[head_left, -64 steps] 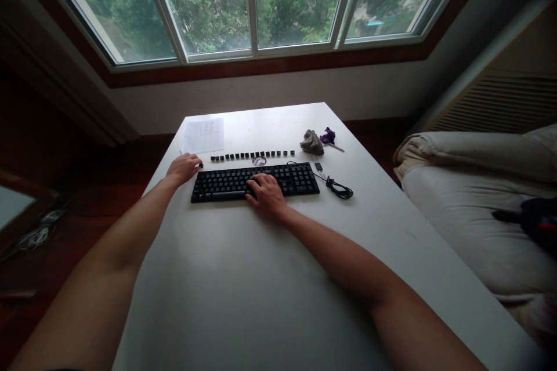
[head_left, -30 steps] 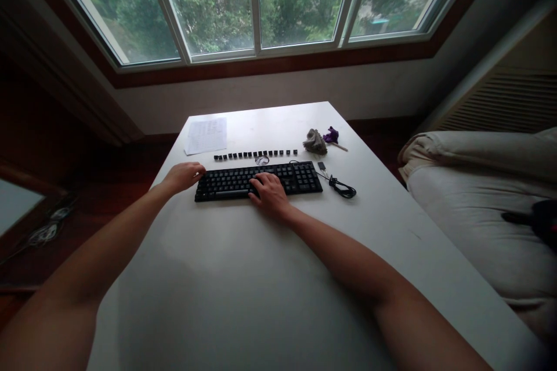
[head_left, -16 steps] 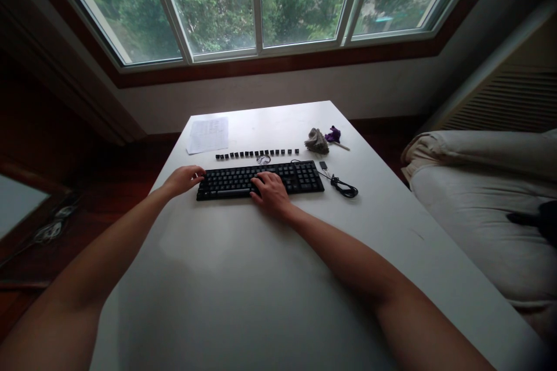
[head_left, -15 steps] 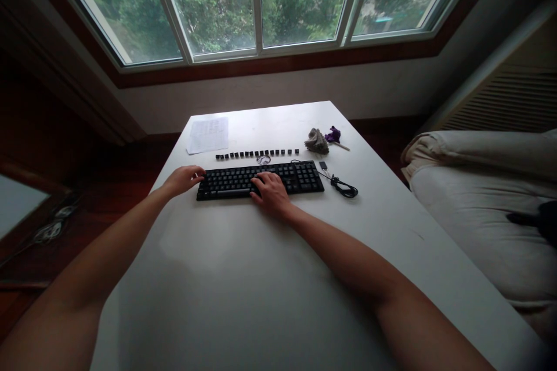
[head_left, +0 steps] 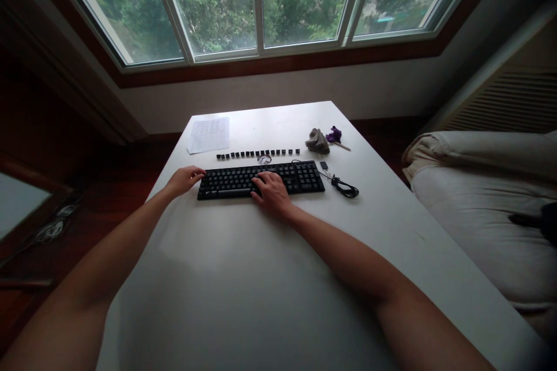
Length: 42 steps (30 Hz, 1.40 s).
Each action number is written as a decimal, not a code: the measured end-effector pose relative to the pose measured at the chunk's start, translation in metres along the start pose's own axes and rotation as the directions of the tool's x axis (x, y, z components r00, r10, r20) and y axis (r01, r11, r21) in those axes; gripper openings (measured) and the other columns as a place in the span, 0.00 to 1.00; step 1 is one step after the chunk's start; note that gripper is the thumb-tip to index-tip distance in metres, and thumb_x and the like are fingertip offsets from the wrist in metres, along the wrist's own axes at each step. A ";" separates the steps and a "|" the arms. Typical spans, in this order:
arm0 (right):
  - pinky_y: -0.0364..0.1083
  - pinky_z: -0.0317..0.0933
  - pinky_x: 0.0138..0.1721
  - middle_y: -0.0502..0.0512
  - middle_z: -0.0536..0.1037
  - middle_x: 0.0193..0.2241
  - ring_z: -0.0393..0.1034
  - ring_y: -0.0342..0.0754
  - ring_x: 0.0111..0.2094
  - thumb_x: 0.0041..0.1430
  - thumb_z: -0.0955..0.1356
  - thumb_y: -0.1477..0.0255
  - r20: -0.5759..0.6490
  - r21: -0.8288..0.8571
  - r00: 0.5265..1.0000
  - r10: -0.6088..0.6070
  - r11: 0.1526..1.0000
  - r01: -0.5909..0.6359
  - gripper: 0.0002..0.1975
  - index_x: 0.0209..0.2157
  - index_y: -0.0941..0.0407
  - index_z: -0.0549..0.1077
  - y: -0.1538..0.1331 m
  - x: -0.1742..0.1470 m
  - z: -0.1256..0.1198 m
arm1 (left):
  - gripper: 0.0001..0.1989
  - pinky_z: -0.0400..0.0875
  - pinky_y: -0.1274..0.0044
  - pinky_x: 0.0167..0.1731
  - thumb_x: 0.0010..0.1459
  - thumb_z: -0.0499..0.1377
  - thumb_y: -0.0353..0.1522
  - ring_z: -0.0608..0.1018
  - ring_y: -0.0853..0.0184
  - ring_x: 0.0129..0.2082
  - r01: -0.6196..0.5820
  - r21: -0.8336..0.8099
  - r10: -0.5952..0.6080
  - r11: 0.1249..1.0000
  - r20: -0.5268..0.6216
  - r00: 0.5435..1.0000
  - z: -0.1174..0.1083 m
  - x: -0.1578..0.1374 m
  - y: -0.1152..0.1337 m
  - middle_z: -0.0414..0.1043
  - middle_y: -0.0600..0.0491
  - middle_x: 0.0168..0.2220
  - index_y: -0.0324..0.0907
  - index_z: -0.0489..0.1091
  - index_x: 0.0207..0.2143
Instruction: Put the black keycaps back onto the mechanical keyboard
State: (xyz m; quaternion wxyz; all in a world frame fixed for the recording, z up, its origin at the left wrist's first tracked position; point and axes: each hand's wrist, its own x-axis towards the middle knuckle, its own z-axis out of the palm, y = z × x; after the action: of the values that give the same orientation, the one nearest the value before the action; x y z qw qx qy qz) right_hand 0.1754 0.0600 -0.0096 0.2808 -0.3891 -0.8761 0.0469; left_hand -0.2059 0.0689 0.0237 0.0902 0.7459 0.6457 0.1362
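Note:
A black full-size keyboard [head_left: 230, 177] lies across the white table in front of me. My left hand [head_left: 186, 178] is at its far left corner, with thumb and fingers drawn together on the edge there; no separate object shows between them. Over the keys right of the middle rests my right hand [head_left: 272, 190], palm down with fingers stretched and a little apart. Behind the keyboard stands a row of several small black keycaps [head_left: 256, 154]. A small round wire-like item [head_left: 264, 159] lies between that row and the keyboard.
Right of the keyboard lie a coiled black cable [head_left: 346, 188] and a small dark piece [head_left: 323, 166]. Farther back are a crumpled grey cloth [head_left: 317, 141] and a purple item with a stick [head_left: 334, 134]. Printed paper [head_left: 209, 134] lies at the back left. A sofa [head_left: 461, 197] stands right.
Both hands keep their places on the keyboard. The whole view has shifted very slightly; nothing on the table has visibly moved.

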 end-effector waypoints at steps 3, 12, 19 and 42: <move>0.59 0.52 0.62 0.64 0.71 0.57 0.60 0.60 0.60 0.64 0.70 0.63 -0.009 -0.007 1.000 -0.003 1.000 0.003 0.21 0.56 0.55 0.74 0.000 0.000 0.000 | 0.19 0.70 0.73 0.38 0.64 0.54 0.45 0.78 0.63 0.36 -0.024 0.058 0.025 0.998 -0.016 1.000 -0.001 0.001 0.003 0.80 0.50 0.43 0.46 0.79 0.47; 0.59 0.53 0.62 0.64 0.71 0.57 0.60 0.60 0.60 0.63 0.70 0.63 -0.013 -0.010 1.000 -0.006 1.000 0.006 0.21 0.55 0.55 0.74 -0.001 0.000 -0.001 | 0.18 0.70 0.73 0.39 0.65 0.53 0.44 0.79 0.63 0.38 0.008 0.071 -0.004 0.997 -0.063 0.998 0.002 -0.003 0.006 0.80 0.51 0.43 0.47 0.79 0.47; 0.60 0.53 0.62 0.64 0.71 0.58 0.59 0.61 0.61 0.64 0.69 0.63 -0.003 0.004 1.000 0.002 1.000 -0.002 0.21 0.56 0.54 0.74 -0.002 0.000 -0.001 | 0.17 0.69 0.72 0.37 0.66 0.53 0.43 0.79 0.62 0.38 0.046 0.153 -0.027 0.987 -0.120 0.992 0.003 -0.009 0.017 0.79 0.50 0.42 0.48 0.79 0.47; 0.59 0.52 0.63 0.64 0.71 0.58 0.59 0.61 0.61 0.64 0.70 0.63 -0.003 0.006 1.000 0.001 1.000 -0.001 0.21 0.56 0.54 0.73 -0.001 0.000 -0.001 | 0.18 0.73 0.72 0.39 0.62 0.57 0.44 0.81 0.60 0.39 0.213 -0.131 -0.229 0.968 -0.118 0.966 0.016 -0.008 0.004 0.82 0.50 0.41 0.46 0.78 0.46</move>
State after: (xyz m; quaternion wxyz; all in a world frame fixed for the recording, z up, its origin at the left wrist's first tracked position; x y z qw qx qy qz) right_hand 0.1747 0.0593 -0.0083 0.2834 -0.3886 -0.8754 0.0489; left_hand -0.1977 0.0615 0.0093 0.1053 0.6519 0.7204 0.2120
